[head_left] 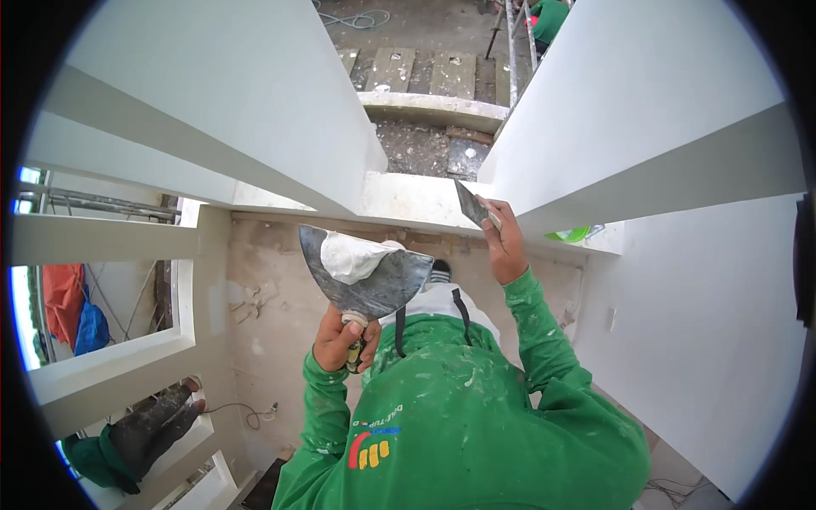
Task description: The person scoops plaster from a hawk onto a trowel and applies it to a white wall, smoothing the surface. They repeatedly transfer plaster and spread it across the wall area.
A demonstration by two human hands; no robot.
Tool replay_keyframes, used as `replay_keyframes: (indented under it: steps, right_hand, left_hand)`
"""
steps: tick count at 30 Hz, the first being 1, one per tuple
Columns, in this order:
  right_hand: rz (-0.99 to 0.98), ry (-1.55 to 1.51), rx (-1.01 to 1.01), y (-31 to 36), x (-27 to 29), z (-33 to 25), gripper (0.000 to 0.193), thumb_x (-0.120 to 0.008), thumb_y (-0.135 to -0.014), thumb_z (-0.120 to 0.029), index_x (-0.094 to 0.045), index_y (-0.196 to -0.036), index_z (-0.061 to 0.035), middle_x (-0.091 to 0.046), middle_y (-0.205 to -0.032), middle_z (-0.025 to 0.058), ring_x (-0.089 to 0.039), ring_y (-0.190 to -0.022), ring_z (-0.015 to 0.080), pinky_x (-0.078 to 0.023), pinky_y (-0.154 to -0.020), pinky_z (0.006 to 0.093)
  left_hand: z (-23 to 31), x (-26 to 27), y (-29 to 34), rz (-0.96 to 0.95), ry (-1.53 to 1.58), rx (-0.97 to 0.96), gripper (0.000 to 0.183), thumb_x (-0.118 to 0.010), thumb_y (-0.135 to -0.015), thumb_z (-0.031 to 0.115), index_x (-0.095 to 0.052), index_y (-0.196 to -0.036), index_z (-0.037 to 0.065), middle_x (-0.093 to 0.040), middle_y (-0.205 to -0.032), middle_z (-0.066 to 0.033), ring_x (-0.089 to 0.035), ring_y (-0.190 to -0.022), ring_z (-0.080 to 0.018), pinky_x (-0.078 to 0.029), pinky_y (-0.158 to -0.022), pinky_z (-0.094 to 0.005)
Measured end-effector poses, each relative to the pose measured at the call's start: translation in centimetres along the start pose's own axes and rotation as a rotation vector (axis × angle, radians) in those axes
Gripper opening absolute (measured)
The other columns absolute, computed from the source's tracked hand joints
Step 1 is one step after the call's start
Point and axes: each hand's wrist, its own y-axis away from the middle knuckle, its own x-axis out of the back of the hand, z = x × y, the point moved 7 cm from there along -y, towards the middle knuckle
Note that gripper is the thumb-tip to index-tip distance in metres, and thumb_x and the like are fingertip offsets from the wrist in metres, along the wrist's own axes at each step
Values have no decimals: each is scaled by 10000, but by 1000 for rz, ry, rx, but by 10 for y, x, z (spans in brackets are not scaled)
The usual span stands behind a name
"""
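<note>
In my left hand point(340, 340), fingers wrapped round its handle, is a wide half-round putty knife point(365, 293) with a dark, smeared metal blade. A thick lump of white putty point(350, 257) sits on that blade. Farther off and to the right, my right hand point(507, 242) grips a small flat scraper point(470, 204), its grey blade pointing up and left near the white sill point(399, 197). The scraper's handle is mostly hidden by my fingers. Both green sleeves are spotted with white.
White wall faces flank a gap ahead, with rough ground and planks point(416, 72) beyond. A bright green item point(568, 234) lies on the sill at right. At lower left, a person in green point(119, 446) is beyond a window opening. Metal scaffolding point(517, 51) stands outside.
</note>
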Motion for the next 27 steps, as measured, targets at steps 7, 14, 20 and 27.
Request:
replay_keyframes:
  steps: [7,14,20,27]
  right_hand:
    - [235,29,-69,-159,23,62,276,-451,-985,-172,-493,-1187,11,-564,-1003,55,-496,-914,129,-394,-852,245]
    - [493,-159,-287,-321,40,129,290,-478,-983,-223,-543,-1145,10,-582,-941,6,-501,-847,89,-416,-787,224]
    - [272,85,-417,-407,90,190,344,-482,-977,-256,-520,-1180,19,-573,-929,25,-495,-851,111,-402,-795,244]
    - [84,131,-668,-406,93,251,399,-501,-963,-285,-533,-1204,31,-607,-1059,76,-525,-997,159,-375,-930,285]
  left_hand:
    - [59,30,-154,8,51,21,323,-451,-967,200,-329,-1231,61,-421,-805,-104,-462,-514,-148,-414,-356,-258]
    - [134,75,-332,51,-16,-30,359,-438,-977,201,-284,-1270,62,-441,-802,-113,-467,-514,-140,-429,-367,-249]
    - [176,99,-443,158,-81,-17,328,-440,-977,173,-292,-1239,41,-466,-816,-114,-482,-523,-142,-442,-378,-255]
    - [238,128,-506,199,-151,-116,312,-424,-983,195,-295,-1218,37,-439,-817,-117,-472,-508,-139,-436,-353,-248]
